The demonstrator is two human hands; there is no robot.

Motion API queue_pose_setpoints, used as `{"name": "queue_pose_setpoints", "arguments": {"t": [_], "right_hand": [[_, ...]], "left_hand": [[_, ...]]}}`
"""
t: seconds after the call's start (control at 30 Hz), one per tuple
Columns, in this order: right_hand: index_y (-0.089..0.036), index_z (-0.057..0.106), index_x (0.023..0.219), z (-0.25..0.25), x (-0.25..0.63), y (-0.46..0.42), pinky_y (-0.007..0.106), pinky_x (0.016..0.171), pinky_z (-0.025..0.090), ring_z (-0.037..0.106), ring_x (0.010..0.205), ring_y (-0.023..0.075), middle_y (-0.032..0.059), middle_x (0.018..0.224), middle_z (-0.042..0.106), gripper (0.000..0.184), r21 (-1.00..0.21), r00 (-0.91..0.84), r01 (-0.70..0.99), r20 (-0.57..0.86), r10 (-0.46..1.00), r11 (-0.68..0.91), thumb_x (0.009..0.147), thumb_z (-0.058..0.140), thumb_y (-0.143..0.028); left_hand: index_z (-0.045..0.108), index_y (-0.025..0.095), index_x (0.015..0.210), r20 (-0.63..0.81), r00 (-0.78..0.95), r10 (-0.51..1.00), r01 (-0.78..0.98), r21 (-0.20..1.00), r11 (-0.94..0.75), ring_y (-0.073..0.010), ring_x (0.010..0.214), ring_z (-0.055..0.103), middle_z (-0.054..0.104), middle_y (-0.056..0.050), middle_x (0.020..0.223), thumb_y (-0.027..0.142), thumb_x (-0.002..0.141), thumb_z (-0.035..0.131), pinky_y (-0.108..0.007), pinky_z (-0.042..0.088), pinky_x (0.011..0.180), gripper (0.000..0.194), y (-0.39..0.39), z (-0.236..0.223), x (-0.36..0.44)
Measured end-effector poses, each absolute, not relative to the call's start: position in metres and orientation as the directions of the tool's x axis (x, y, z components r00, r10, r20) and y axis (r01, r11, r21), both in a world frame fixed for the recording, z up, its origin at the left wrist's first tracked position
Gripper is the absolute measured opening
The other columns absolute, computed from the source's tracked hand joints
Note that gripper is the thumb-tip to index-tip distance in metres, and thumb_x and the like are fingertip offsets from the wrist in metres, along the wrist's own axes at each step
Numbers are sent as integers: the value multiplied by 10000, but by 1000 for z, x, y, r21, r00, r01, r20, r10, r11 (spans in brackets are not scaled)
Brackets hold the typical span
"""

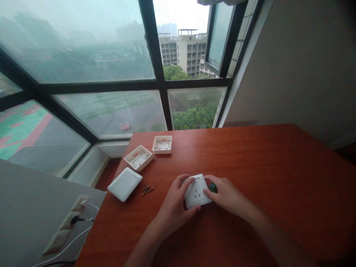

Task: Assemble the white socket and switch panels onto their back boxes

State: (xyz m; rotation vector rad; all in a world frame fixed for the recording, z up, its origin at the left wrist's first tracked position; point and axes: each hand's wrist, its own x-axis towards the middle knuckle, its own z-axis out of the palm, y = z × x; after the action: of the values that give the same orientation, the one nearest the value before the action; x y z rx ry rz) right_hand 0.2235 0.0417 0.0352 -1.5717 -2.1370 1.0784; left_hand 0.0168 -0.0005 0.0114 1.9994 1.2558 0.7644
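Head cam: I see the white socket plate (194,201) btwn both hands on the near part of the desk (250,155), L hand (174,207) gripping its left side, thumb at near edge, R hand (229,196) gripping its right edge, green obj. (213,187) (can't ID) beside it. Plate's approx. square, no clear long axis; loose screws (151,190) lie left, L hand nearer.

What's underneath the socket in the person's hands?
The underside of the socket, and anything directly beneath it, is hidden by its face. Around it, the left hand, right hand and table show, plus a green object, too covered to identify.
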Motion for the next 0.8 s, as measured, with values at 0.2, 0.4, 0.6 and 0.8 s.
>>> {"name": "queue_pose_setpoints", "arguments": {"t": [0.2, 0.4, 0.6, 0.8], "right_hand": [[-195, 650, 1161, 37, 224, 43, 313, 854, 485, 672, 968, 215, 73, 1102, 723, 371, -737, -392, 664, -197, 899, 128, 794, 602, -197], [-177, 631, 1173, 35, 227, 44, 364, 910, 467, 646, 1037, 246, 107, 1143, 699, 406, -693, -398, 696, -151, 905, 190, 770, 617, -217], [-177, 574, 1199, 76, 246, 54, 331, 857, 474, 650, 1006, 222, 105, 1107, 695, 382, -643, -300, 724, 30, 953, 248, 828, 512, -239], [-245, 614, 960, 106, 278, 65, 309, 583, 419, 627, 641, 210, 31, 715, 680, 267, -550, -13, 831, 138, 990, 88, 842, 520, -465]], "left_hand": [[394, 289, 1392, 114, 392, 913, 584, 736, -343, -304, 1277, 415, 400, -101, 1400, 164, 684, 739, -475, 373, 1079, 797, 1, 21, 17], [372, 283, 1400, 91, 430, 898, 676, 627, -387, -331, 1305, 378, 401, -112, 1428, 236, 658, 786, -516, 346, 1086, 851, 3, 24, 24], [382, 294, 1386, 90, 415, 905, 744, 539, -395, -336, 1214, 465, 465, -103, 1370, 314, 636, 799, -506, 400, 1023, 858, 10, 19, 24], [407, 237, 1371, 86, 282, 956, 876, 382, -293, -336, 1155, 500, 498, -121, 1300, 371, 675, 760, -474, 412, 989, 792, 29, 27, 4]]}}
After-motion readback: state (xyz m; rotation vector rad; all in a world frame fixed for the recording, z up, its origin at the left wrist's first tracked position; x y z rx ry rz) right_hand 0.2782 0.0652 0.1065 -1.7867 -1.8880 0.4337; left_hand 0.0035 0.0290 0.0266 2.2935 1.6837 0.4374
